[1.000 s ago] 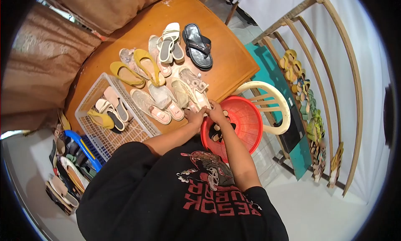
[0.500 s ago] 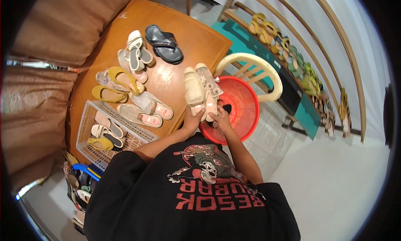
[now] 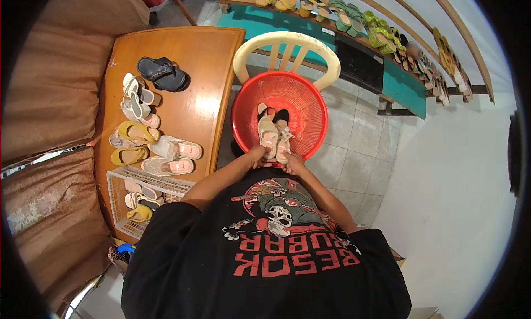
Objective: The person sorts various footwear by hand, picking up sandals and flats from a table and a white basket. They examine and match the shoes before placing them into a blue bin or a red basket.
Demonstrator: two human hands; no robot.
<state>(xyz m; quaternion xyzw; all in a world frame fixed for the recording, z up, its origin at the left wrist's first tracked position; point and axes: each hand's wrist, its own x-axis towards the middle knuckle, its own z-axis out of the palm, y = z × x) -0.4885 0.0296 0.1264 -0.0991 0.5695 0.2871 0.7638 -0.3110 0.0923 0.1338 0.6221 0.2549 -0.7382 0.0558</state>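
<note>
Over the near side of a round red basket (image 3: pixel 318 106), I hold a pair of beige slip-on sandals with pinkish insoles by their heel ends. My left hand (image 3: pixel 258 157) is closed on the left sandal (image 3: pixel 269 139). Closed on the right sandal (image 3: pixel 284 147), which has a small ornament on its upper, is my right hand (image 3: pixel 294 164). Just beyond the sandal toes, dark footwear (image 3: pixel 282 116) lies inside the basket, partly covered by the pair.
On the wooden table (image 3: pixel 207 59) at left are black sandals (image 3: pixel 162 74), white heels (image 3: pixel 135 97), mustard shoes (image 3: pixel 138 132) and pale sandals (image 3: pixel 171 165). A white crate (image 3: pixel 117 200) holds more shoes. The basket sits against a cream chair (image 3: pixel 287 39). Behind stands a shoe rack (image 3: pixel 354 34).
Both hands have brought the sandals down and nearer to my body, now over the red basket instead of beside its rim. My view has turned toward the basket.
</note>
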